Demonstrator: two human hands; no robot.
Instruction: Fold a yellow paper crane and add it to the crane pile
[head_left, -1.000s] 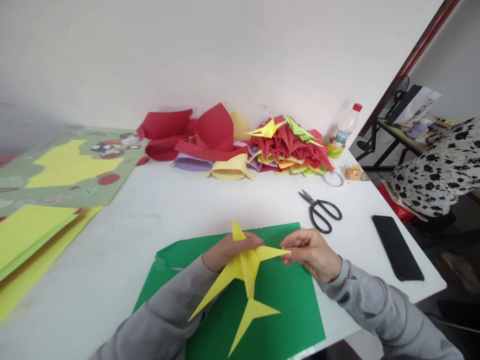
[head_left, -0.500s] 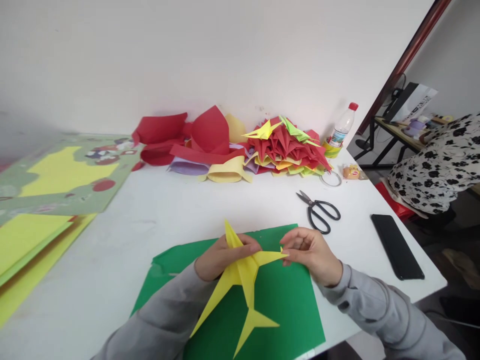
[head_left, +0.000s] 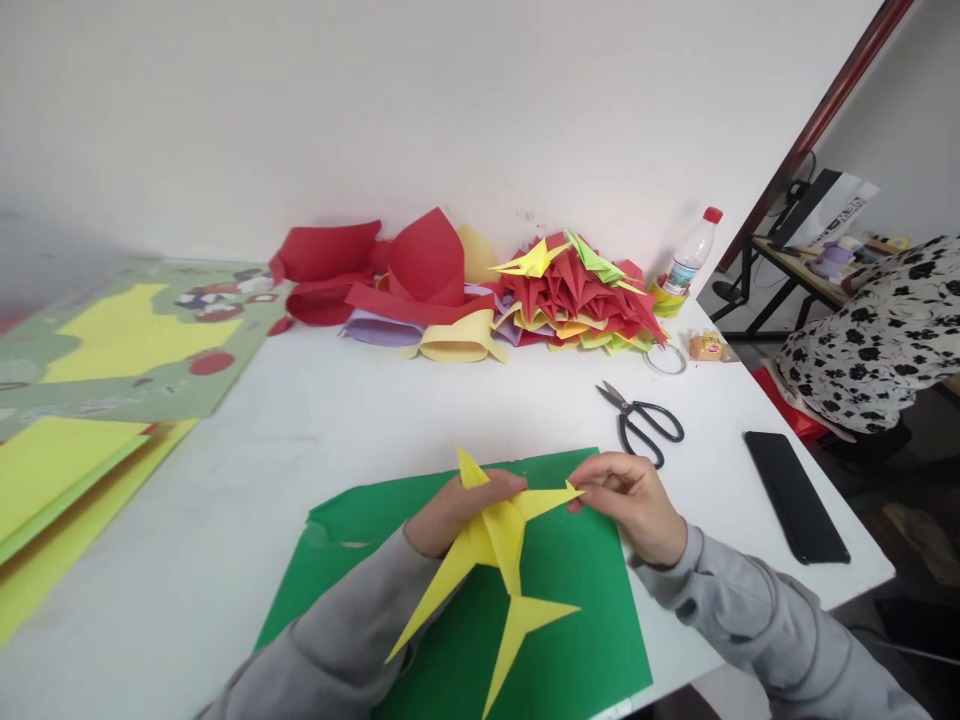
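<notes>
My left hand [head_left: 466, 510] grips a yellow folded paper bird [head_left: 501, 530] near its middle, thumb on top and the other fingers mostly hidden beneath. Several long points stick out of the folded paper, and a forked end hangs toward me. My right hand [head_left: 634, 502] pinches the tip of the point that reaches right, where a small bent piece shows. Both hands are above a green paper sheet [head_left: 585, 600] lying on the white table [head_left: 247, 480]. Scissors [head_left: 637, 415] with black handles lie beyond my right hand.
Along the wall are red curled paper pieces [head_left: 427, 265] and a pile of folded paper shapes [head_left: 577, 300]. A bottle [head_left: 690, 255], tape ring [head_left: 666, 358], wrapped snack [head_left: 706, 347] and black phone [head_left: 796, 497] are right. Yellow sheets [head_left: 60, 480] lie left. A person in patterned clothing [head_left: 862, 340] is at far right.
The paper bird has turned slightly, its forked end swinging up and to the right. My right hand still pinches the right tip. The whole view has shifted a little.
</notes>
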